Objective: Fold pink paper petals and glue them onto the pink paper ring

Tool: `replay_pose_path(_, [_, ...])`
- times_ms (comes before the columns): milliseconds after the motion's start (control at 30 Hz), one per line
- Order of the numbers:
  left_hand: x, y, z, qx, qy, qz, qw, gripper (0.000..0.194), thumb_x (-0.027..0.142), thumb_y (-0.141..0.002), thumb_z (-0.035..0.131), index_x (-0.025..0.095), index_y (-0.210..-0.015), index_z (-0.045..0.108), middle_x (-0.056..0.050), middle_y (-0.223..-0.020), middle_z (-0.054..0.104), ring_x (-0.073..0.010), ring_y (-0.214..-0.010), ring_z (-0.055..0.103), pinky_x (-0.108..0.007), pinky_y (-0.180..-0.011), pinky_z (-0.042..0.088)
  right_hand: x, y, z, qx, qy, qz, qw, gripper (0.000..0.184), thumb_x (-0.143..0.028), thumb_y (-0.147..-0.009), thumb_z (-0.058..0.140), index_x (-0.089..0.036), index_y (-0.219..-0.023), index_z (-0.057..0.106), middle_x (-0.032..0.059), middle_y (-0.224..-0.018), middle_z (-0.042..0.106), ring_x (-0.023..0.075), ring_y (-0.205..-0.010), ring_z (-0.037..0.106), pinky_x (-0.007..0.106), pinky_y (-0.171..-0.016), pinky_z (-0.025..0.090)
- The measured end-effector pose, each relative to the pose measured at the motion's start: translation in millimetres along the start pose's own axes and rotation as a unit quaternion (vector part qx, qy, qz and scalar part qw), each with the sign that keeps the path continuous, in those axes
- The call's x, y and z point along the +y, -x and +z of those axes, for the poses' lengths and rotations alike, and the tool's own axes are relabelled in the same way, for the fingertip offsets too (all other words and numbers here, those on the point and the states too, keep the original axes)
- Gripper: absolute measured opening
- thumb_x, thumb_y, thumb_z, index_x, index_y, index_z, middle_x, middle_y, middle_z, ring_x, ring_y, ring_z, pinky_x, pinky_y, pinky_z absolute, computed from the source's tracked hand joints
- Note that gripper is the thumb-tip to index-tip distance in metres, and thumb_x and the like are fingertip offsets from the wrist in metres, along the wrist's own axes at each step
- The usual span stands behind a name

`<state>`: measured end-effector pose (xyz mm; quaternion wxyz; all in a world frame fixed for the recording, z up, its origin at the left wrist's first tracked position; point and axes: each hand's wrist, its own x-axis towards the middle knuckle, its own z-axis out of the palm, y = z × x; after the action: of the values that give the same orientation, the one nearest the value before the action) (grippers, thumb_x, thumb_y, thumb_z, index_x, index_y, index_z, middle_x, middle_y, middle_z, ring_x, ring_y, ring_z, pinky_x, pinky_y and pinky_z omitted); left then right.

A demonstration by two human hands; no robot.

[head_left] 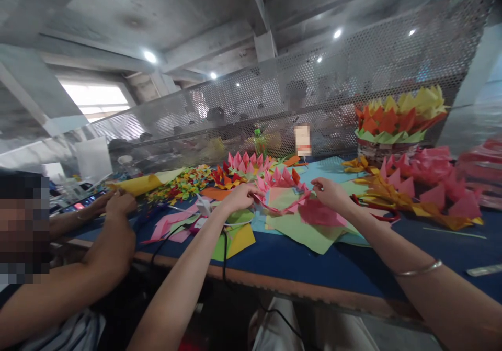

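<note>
A pink folded-paper petal chain (279, 182), with pointed tips standing up, curves in a ring shape above loose coloured sheets. My left hand (240, 197) pinches its left end between thumb and fingers. Just past the chain's right end, my right hand (331, 193) has its fingertips pressed together; what they hold, if anything, is too small to tell. Under the hands lie a light green sheet (309, 233) and a pink sheet (319, 212). Red-handled scissors (386, 216), partly covered, rest beside my right wrist.
A co-worker's hands (120, 202) hold a yellow paper sheet (143, 184) at the left. Small coloured scraps (188, 181) are heaped behind. A layered paper flower basket (396, 126) stands at the back right, near more pink petals (431, 183). A black cable (225, 254) hangs over the table edge.
</note>
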<state>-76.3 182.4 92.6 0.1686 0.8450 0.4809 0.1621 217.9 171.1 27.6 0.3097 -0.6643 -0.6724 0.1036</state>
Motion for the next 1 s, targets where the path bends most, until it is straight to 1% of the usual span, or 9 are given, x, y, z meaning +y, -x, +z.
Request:
replay_pose_path(233, [16.2, 30.8, -4.3, 0.190, -0.021, -0.027, 0.981, 0.027, 0.020, -0.082, 0.053, 0.017, -0.101, 0.073, -0.006, -0.084, 0.075, -0.0179, -0.068, 0.067, -0.024, -0.065, 0.049, -11.4, 7.6, -8.5, 0.068, -0.023, -0.028, 0.997, 0.025, -0.033, -0.094, 0.055, -0.016, -0.112, 0.060, 0.0066, -0.110, 0.063, 0.0185, -0.093, 0.063, 0.039, -0.081, 0.053])
replay_pose_path(300, [29.0, 40.5, 0.5, 0.261, -0.022, -0.023, 0.965, 0.029, 0.025, -0.088, 0.048, 0.014, -0.105, 0.069, -0.008, -0.088, 0.074, -0.0184, -0.071, 0.066, -0.026, -0.068, 0.049, -18.4, 11.4, -15.0, 0.093, -0.031, -0.043, 0.994, 0.023, -0.032, -0.094, 0.056, -0.015, -0.109, 0.061, 0.0057, -0.106, 0.064, 0.0179, -0.091, 0.063, 0.039, -0.081, 0.052])
replay_pose_path(367, [44.4, 48.4, 8.8, 0.300, -0.013, -0.001, 0.954, 0.032, 0.026, -0.092, 0.041, 0.014, -0.107, 0.066, -0.009, -0.095, 0.073, -0.0171, -0.074, 0.065, -0.026, -0.071, 0.049, -25.6, 15.3, -21.8, 0.113, -0.039, -0.054, 0.991, 0.018, -0.028, -0.092, 0.057, -0.016, -0.104, 0.064, 0.0042, -0.096, 0.068, 0.0168, -0.085, 0.064, 0.035, -0.079, 0.051])
replay_pose_path(467, [67.1, 54.0, 28.0, 0.279, 0.001, 0.055, 0.959, 0.024, 0.025, -0.091, 0.047, 0.017, -0.098, 0.069, -0.005, -0.093, 0.073, -0.0148, -0.073, 0.065, -0.022, -0.069, 0.048, -35.1, 20.8, -30.5, 0.133, -0.046, -0.063, 0.988, 0.011, -0.026, -0.085, 0.061, -0.019, -0.088, 0.069, 0.0013, -0.079, 0.071, 0.0158, -0.074, 0.065, 0.027, -0.069, 0.046])
replay_pose_path(533, [78.2, 52.8, 43.5, 0.228, 0.006, 0.100, 0.968, 0.019, 0.021, -0.087, 0.054, 0.020, -0.093, 0.071, -0.002, -0.088, 0.074, -0.0145, -0.075, 0.066, -0.021, -0.071, 0.048, -39.6, 23.9, -35.5, 0.140, -0.041, -0.063, 0.987, 0.013, -0.031, -0.082, 0.062, -0.021, -0.079, 0.070, 0.0002, -0.072, 0.071, 0.0158, -0.068, 0.064, 0.025, -0.061, 0.042])
replay_pose_path(600, [84.3, 48.0, 57.9, 0.163, -0.007, 0.156, 0.974, 0.022, 0.018, -0.089, 0.051, 0.019, -0.097, 0.072, -0.003, -0.095, 0.074, -0.0160, -0.083, 0.067, -0.023, -0.074, 0.047, -42.2, 26.8, -40.7, 0.140, -0.025, -0.062, 0.988, 0.018, -0.036, -0.081, 0.062, -0.021, -0.074, 0.068, -0.0003, -0.068, 0.070, 0.0154, -0.063, 0.063, 0.024, -0.056, 0.038])
replay_pose_path(767, [83.3, 24.6, 75.1, 0.122, -0.009, 0.193, 0.974, 0.021, 0.017, -0.087, 0.053, 0.020, -0.094, 0.072, -0.002, -0.092, 0.074, -0.0162, -0.081, 0.067, -0.023, -0.074, 0.047, -39.1, 33.6, -55.7, 0.094, 0.067, -0.067, 0.991, 0.028, -0.045, -0.076, 0.066, -0.021, -0.061, 0.062, 0.0002, -0.058, 0.064, 0.0163, -0.055, 0.056, 0.025, -0.047, 0.026])
replay_pose_path(900, [78.4, 5.4, 79.6, 0.102, -0.007, 0.221, 0.970, 0.022, 0.016, -0.087, 0.052, 0.021, -0.095, 0.072, -0.002, -0.094, 0.074, -0.0166, -0.084, 0.067, -0.024, -0.076, 0.047, -30.0, 38.4, -58.3, 0.017, 0.147, -0.096, 0.984, 0.023, -0.030, -0.080, 0.062, -0.021, -0.058, 0.061, 0.0012, -0.057, 0.063, 0.0170, -0.055, 0.055, 0.026, -0.048, 0.021])
replay_pose_path(1000, [77.0, -0.3, 88.5, 0.090, -0.002, 0.248, 0.964, 0.022, 0.015, -0.087, 0.052, 0.021, -0.097, 0.071, -0.002, -0.095, 0.073, -0.0162, -0.086, 0.066, -0.023, -0.078, 0.048, -24.4, 44.7, -50.1, -0.010, 0.189, -0.115, 0.975, 0.028, -0.024, -0.089, 0.049, -0.020, -0.065, 0.063, 0.0039, -0.064, 0.064, 0.0189, -0.063, 0.059, 0.026, -0.052, 0.026])
